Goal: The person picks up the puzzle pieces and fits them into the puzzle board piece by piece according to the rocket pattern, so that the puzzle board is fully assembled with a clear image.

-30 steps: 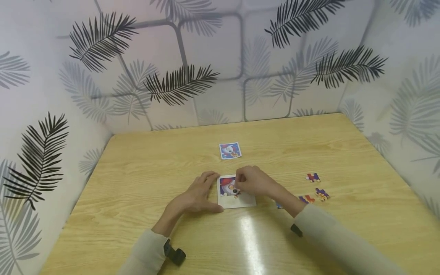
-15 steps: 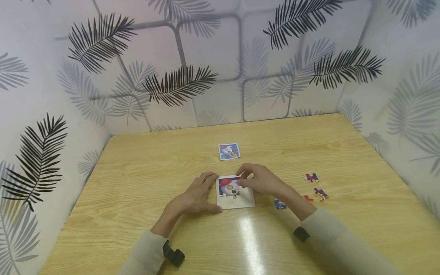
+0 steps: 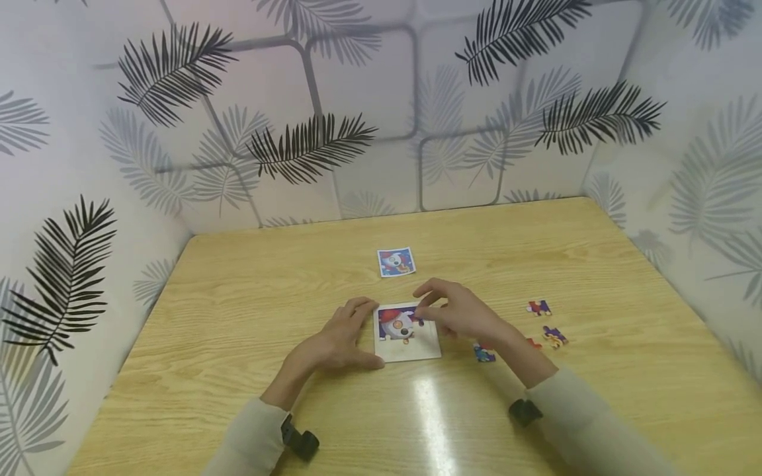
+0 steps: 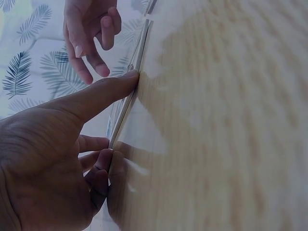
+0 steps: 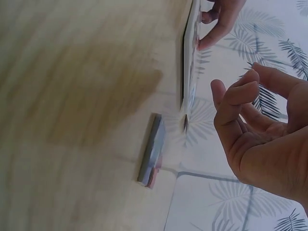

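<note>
A white square puzzle board (image 3: 411, 352) lies flat on the table, its upper part filled with joined pieces showing a white face with a red top (image 3: 394, 324). My left hand (image 3: 342, 340) holds it at the left side, thumb at the near corner and forefinger at the far one. In the left wrist view the thumb (image 4: 108, 94) presses against its edge. Above the board's right side hovers my right hand (image 3: 461, 317), fingertips close over the purple upper-right part of the picture. The right wrist view shows those fingers (image 5: 236, 98) loosely bent with nothing between them.
Several loose puzzle pieces lie right of the board: a blue one (image 3: 485, 353) near the right wrist, a purple and yellow one (image 3: 555, 337), and a red and purple one (image 3: 539, 307). Behind the board is a small picture card (image 3: 395, 262). Leaf-patterned walls (image 3: 357, 178) border the wooden table.
My right hand has lifted and shifted right from the puzzle picture, its fingers loosening and uncovering the purple upper-right part. The left hand stays at the board's left side.
</note>
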Available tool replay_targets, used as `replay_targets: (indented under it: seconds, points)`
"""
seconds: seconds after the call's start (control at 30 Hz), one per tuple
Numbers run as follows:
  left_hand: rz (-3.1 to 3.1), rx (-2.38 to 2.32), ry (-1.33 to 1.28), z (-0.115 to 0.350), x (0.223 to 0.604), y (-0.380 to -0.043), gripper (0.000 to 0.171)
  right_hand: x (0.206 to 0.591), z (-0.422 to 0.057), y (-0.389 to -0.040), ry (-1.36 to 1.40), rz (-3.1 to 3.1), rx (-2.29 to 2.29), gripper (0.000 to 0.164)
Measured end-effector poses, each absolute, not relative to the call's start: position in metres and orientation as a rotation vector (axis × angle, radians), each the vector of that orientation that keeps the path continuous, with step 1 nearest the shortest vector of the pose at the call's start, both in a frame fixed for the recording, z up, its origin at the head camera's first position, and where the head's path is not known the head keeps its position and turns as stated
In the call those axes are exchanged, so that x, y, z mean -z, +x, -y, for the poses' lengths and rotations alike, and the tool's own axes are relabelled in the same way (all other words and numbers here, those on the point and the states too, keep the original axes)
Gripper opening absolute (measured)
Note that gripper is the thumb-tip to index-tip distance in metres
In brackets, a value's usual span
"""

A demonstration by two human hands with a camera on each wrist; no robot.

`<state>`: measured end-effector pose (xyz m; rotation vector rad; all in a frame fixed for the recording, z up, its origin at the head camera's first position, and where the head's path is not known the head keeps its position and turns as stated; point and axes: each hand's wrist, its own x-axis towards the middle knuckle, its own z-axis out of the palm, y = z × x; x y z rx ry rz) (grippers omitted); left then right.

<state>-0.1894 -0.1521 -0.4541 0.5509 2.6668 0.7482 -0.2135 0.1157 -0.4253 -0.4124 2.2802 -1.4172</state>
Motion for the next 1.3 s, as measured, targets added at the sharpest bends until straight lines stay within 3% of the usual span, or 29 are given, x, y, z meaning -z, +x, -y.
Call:
replay_targets:
  seconds: [1.3]
  points:
    - [-2.672,-0.771,0.580,0.150,0.455,-0.188,0.105,0.426,-0.185,-0.208,-0.364,-2.320,1.495,0.047]
